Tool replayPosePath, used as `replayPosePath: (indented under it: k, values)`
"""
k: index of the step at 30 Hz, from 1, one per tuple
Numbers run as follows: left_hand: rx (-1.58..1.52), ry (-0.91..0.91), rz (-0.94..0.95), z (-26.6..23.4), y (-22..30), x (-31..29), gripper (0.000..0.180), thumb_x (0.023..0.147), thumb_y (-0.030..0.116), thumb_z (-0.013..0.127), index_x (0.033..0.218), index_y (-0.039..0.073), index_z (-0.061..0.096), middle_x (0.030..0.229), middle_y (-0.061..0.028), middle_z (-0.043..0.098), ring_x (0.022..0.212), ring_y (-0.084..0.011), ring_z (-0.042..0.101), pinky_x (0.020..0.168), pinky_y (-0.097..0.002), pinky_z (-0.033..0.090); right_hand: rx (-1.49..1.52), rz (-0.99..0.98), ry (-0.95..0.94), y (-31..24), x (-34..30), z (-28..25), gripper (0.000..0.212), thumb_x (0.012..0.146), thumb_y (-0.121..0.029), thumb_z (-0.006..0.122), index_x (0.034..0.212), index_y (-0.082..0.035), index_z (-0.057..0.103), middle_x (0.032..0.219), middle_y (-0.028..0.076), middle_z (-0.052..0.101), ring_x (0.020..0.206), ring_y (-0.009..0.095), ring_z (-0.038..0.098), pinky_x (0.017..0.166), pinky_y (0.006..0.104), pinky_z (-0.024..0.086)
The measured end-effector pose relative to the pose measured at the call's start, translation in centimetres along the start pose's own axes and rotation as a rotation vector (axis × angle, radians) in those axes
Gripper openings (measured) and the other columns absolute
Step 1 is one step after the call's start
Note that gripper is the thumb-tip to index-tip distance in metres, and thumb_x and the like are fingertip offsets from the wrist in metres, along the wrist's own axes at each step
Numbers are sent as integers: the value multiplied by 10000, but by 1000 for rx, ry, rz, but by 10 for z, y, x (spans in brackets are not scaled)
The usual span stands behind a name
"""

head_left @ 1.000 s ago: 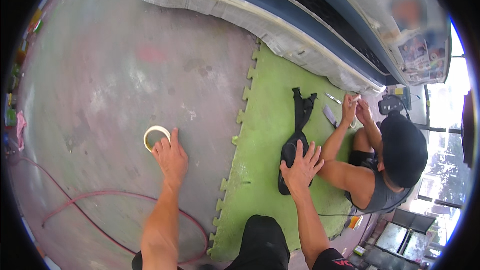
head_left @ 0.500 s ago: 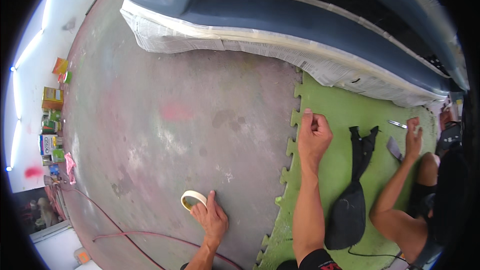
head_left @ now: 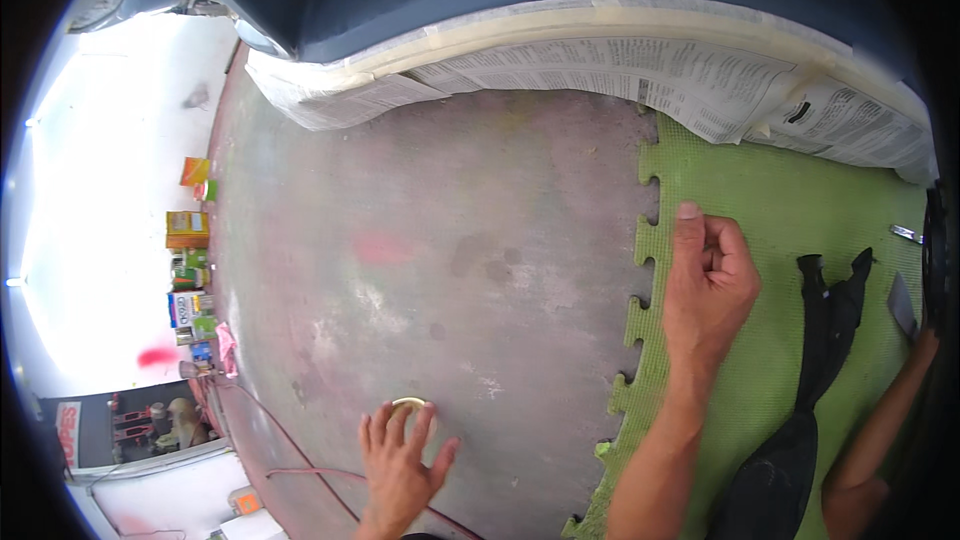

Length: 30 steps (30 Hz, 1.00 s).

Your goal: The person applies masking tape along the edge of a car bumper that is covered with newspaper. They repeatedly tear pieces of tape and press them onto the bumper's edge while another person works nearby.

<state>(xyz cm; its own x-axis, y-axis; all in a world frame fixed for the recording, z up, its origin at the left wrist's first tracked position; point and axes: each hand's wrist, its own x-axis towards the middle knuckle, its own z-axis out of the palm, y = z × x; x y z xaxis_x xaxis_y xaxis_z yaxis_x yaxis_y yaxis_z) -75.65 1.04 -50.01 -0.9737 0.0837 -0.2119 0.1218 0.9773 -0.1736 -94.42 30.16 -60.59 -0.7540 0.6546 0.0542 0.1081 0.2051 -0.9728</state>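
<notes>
1. Fingers of the left hand (head_left: 403, 460) are spread over a cream tape ring (head_left: 409, 402), its far rim showing behind them above the grey floor (head_left: 520, 340); contact cannot be told.
2. On the right hand (head_left: 712, 290), fingers curl toward the palm, thumb up, over the green mat (head_left: 780, 195).
3. Right of that forearm lies a black strapped bag (head_left: 768, 480), near a co-worker's arm (head_left: 875, 435).

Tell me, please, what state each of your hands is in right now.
Left hand: open, spread over the cream ring-shaped tape roll; whether it grips cannot be told.
Right hand: closed, fingers curled, nothing visible in it.
</notes>
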Motion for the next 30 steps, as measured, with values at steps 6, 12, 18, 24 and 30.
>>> replayPosePath:
  k: [6, 12, 18, 24, 30]
  values:
    - [-196, -191, 138, -51, -17, 71, 276, 922, 207, 876, 1143, 56, 809, 1073, -131, 796, 944, -328, 772, 823, -419, 613, 48, 42, -32, 3, 3, -8, 256, 1057, -205, 795, 911, -4, 733, 669, -24, 602, 572, 39, 436, 530, 263, 342]
    - [2, 583, 389, -118, -15, 215, 228, 952, 77, 842, 1148, 0, 756, 1007, -148, 801, 821, -329, 786, 754, -428, 631, 24, 25, -26, 7, 4, -8, 255, 1071, -223, 782, 946, -3, 748, 674, -20, 614, 558, 32, 443, 524, 254, 347]
    - [596, 792, 478, -212, -2, 344, 97, 1033, 116, 698, 1001, 26, 713, 929, -179, 782, 845, -371, 806, 721, -458, 653, 56, -10, -7, 4, 5, -6, 298, 1106, -251, 750, 918, -21, 741, 651, -73, 488, 606, 11, 376, 556, 250, 282]
    - [831, 561, 356, -216, 16, 365, 91, 996, 50, 676, 991, 14, 759, 995, -200, 797, 893, -387, 819, 773, -451, 681, 115, 65, -30, 2, 5, -10, 245, 1078, -207, 770, 959, 6, 751, 755, 4, 678, 573, 31, 489, 531, 247, 383]
    - [813, 539, 311, -224, 19, 375, 115, 1011, 76, 681, 1034, 30, 783, 990, -229, 799, 906, -416, 812, 785, -484, 675, 188, 82, -45, 2, 5, -12, 239, 1073, -203, 777, 950, -1, 747, 777, 6, 695, 595, 32, 500, 544, 248, 395]
